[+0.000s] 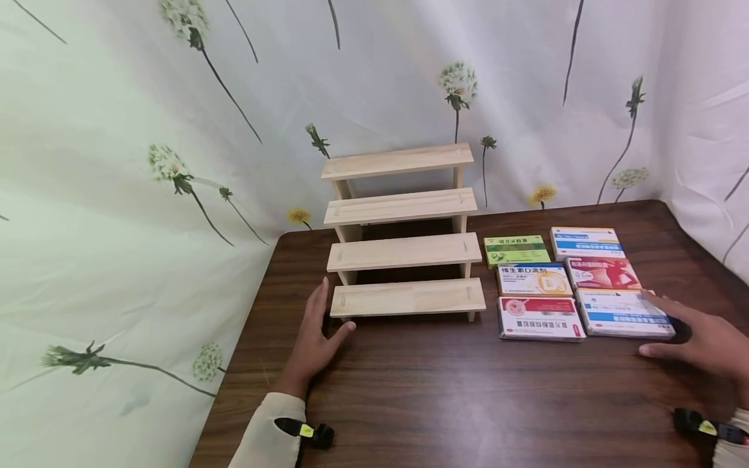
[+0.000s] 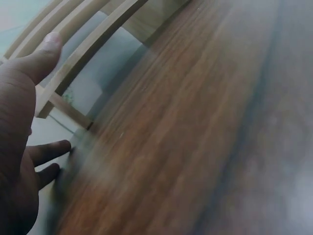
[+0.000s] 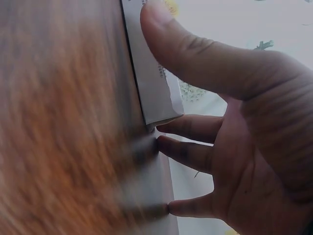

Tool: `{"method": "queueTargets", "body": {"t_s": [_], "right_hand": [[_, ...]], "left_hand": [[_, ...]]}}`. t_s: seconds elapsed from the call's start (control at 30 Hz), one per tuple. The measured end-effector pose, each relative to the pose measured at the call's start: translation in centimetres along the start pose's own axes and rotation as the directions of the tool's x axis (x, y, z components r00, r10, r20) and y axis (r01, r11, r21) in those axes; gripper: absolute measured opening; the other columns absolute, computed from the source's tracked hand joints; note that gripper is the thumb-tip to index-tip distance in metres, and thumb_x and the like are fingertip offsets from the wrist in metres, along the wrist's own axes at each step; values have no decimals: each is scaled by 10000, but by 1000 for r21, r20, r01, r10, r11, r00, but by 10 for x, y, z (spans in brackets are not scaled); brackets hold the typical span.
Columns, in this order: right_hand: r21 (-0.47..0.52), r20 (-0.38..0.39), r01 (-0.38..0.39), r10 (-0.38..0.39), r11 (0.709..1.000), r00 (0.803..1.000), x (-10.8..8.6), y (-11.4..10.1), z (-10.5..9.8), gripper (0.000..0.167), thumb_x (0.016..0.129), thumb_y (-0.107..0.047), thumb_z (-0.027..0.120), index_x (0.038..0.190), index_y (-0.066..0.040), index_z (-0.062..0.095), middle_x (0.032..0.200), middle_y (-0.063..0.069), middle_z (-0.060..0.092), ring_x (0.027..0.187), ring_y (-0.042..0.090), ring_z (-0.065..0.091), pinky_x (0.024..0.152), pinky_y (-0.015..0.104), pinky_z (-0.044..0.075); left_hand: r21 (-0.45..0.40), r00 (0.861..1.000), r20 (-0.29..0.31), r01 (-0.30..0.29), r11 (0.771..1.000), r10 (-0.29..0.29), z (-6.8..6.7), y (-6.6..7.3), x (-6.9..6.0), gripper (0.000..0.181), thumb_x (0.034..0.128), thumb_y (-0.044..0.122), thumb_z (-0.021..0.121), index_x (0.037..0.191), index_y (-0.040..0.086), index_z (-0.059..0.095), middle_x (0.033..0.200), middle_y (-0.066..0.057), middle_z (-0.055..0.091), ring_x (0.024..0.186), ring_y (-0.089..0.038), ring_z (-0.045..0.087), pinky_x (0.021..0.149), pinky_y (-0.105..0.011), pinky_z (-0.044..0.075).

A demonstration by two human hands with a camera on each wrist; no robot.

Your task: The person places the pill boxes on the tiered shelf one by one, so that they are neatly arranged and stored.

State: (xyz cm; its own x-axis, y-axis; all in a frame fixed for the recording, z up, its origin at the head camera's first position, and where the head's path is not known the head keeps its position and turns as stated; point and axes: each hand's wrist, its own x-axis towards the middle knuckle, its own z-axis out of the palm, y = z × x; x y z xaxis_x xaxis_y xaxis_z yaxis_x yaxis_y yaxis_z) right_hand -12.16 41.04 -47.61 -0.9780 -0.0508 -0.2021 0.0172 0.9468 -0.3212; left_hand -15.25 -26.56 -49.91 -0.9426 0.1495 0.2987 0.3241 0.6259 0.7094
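A pale wooden rack with several stepped shelves stands at the back of the brown table. Beside its lower left end, the left hand rests with fingers extended and thumb spread, holding nothing. To the right of the rack several medicine boxes lie flat in two columns, among them a green box, a red box and a white-and-blue box. The right hand is at the right end of that white-and-blue box, fingers spread. In the right wrist view, fingertips are by the corner of a white box; contact is unclear.
A white cloth printed with dandelions hangs behind the table and along its sides. The dark wood tabletop extends in front of the rack and boxes. Dark straps with small devices are worn over both pale sleeves.
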Motion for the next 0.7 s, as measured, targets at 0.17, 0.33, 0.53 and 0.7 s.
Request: {"method": "queueTargets", "body": {"t_s": [0.17, 0.33, 0.53, 0.7], "right_hand": [[19, 15, -17, 17, 1000, 1000, 0, -2, 0, 1310, 827, -535, 927, 1719, -12, 122, 1592, 541, 163, 1392, 783, 251, 1111, 846, 264], [13, 21, -7, 6, 1000, 1000, -2, -2, -1, 1261, 844, -531, 916, 1710, -5, 164, 1556, 563, 203, 1390, 792, 263, 1097, 845, 290], [15, 12, 11, -12, 1000, 1000, -1, -1, -2, 1184, 848, -455, 930, 1696, 0, 238, 1542, 565, 238, 1392, 792, 275, 1094, 834, 307], [25, -5, 28, -28, 999, 1000, 0, -4, -4, 1089, 853, -375, 935, 1664, 19, 325, 1563, 543, 239, 1413, 784, 261, 1096, 827, 303]], "left_hand": [[-95, 999, -28, 26, 995, -29, 6, -3, 8, 1043, 1041, 233, 766, 1780, 318, 35, 1813, -197, 139, 1599, -463, 373, 1248, -696, 347], [-177, 998, -59, 28, 984, -39, 11, -5, 22, 1044, 1040, 189, 756, 1781, 312, 31, 1798, -194, 179, 1603, -450, 366, 1241, -671, 381], [-195, 996, -69, 35, 980, -50, 15, -9, 32, 1000, 1030, 231, 763, 1781, 307, 108, 1797, -161, 189, 1634, -434, 292, 1250, -695, 338], [-198, 996, -68, 36, 980, -51, 14, -8, 34, 1014, 1028, 235, 750, 1774, 375, 77, 1808, -161, 159, 1653, -434, 239, 1270, -709, 276]]}}
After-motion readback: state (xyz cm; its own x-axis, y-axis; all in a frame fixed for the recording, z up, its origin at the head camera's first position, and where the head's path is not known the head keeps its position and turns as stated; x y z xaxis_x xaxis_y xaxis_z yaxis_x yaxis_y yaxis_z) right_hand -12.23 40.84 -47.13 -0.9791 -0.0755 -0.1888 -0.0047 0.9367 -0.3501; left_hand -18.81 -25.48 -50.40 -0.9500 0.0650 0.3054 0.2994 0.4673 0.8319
